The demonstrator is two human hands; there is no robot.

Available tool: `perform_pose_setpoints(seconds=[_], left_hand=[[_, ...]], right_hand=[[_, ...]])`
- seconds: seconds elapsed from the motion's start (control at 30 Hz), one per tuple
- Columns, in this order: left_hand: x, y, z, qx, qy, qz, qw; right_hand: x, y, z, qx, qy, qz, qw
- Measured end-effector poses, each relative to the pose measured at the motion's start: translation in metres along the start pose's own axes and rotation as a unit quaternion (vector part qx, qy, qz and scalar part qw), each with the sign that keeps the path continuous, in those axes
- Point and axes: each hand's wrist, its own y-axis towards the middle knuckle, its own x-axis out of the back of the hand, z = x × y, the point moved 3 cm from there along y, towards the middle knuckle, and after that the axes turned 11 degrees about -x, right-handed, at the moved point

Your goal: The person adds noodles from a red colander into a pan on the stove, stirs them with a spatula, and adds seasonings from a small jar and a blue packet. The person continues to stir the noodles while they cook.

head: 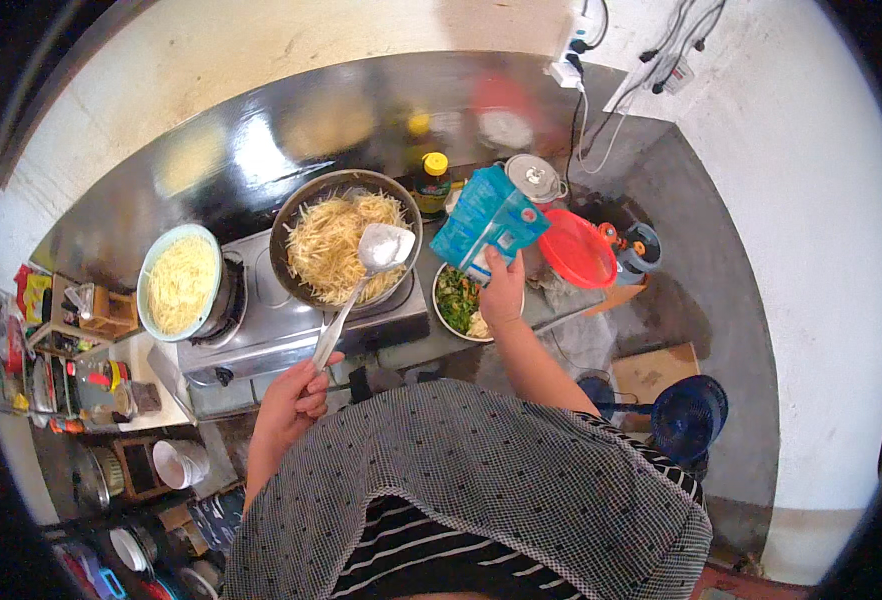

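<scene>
My left hand (291,397) grips the handle of a metal spatula (334,330). The blade, carrying a white granular substance, is held over a dark pan (281,264) of shredded, pale yellow food (325,244) on the gas stove. My right hand (502,289) holds a teal plastic packet (490,217) by its lower end, above a white bowl (441,324) of chopped greens (456,300). The packet and hand hide part of that bowl. On the left burner stands a pale green bowl (145,315) heaped with pale shreds (182,285).
A bottle with a yellow cap (433,184) stands behind the stove. Farther right are a lidded metal pot (535,178), a red plastic lid or basin (577,249) and wall cables (583,112). Jars (103,375) and a wooden rack (111,311) stand at the left.
</scene>
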Motion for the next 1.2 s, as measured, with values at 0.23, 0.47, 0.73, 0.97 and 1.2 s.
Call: perform_pose_setpoints(seconds=[0.23, 0.47, 0.73, 0.97, 1.2], left_hand=[[-0.009, 0.009, 0.001, -0.011, 0.001, -0.045, 0.999], [-0.025, 0.021, 0.005, -0.052, 0.016, -0.069, 0.996], [-0.044, 0.026, 0.023, -0.066, 0.004, -0.165, 0.984], [-0.054, 0.028, 0.043, -0.093, 0.019, -0.190, 0.977], [-0.066, 0.042, 0.040, -0.083, 0.003, -0.215, 0.973]], right_hand=[[0.074, 0.048, 0.023, 0.082, 0.088, -0.057, 0.991], [0.183, 0.141, -0.047, 0.024, -0.077, -0.192, 0.978], [0.195, 0.236, -0.145, -0.002, -0.078, -0.146, 0.986], [0.188, 0.273, -0.177, -0.071, -0.043, -0.142, 0.986], [0.231, 0.294, -0.213, -0.011, -0.169, -0.213, 0.962]])
